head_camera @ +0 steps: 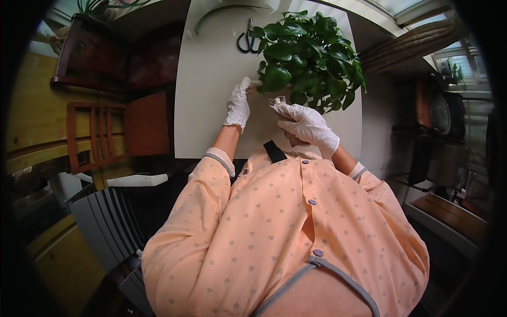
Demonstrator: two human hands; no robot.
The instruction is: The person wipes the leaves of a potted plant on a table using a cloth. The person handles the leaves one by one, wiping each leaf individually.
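A bushy potted plant with glossy green leaves [317,51], likely a pothos, stands on the white table [206,99]; its pot is hidden by the foliage. My left hand [239,105], in a white glove, has its fingertips pinched at the edge of a large front leaf [276,79]. Just below the foliage, my right hand [309,123], gloved too, is closed around a crumpled greyish-brown cloth [295,139] that shows at its fingertips and beneath the palm. Scissors with dark handles [248,41] lie left of the plant, blades pointing away from me.
One long narrow green leaf [222,11] curves along the table's far side. Left of the table are a reddish wooden chair [146,125] and a grey slatted chair [111,226]. A gathered curtain [412,43] hangs by the window at right.
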